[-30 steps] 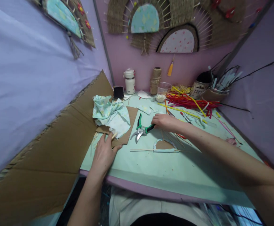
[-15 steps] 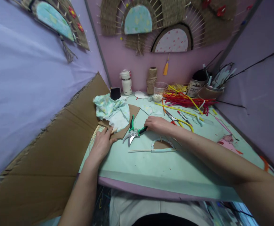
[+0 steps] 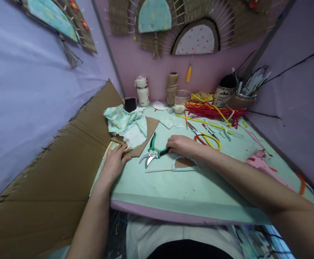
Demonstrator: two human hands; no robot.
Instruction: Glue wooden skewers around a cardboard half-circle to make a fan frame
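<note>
While the left hand point(image 3: 115, 163) lies by the table's point(image 3: 151, 190) left edge, its fingers reach over the thin sticks point(image 3: 113, 146) there, thumb spread to the side; whether it has closed on one or merely presses them, I cannot tell. A pinch of thumb and forefinger would probably serve best, since anything so slender is apt to roll under a flat palm. Just behind that hand, the crumpled cloth point(image 3: 130, 126) covers part of the flat cardboard point(image 3: 150, 131); nudging it toward the back edge should give the fingers more room. Farther right, somewhat left of the table's middle, the pruning shears point(image 3: 151, 154) lie with blades spread, tips toward the front edge. Curled round the end of one black handle, the right hand point(image 3: 182, 144) leaves the other handle free (worth minding, with bare blades on the left hand's side). Taking in both handles would likely make a steadier hold. Nearer the front edge, close by the right wrist, sits a half-round piece point(image 3: 185, 163), a lone stick point(image 3: 158, 170) along its straight side; lifting the wrist well clear should spare both a knock.
</note>
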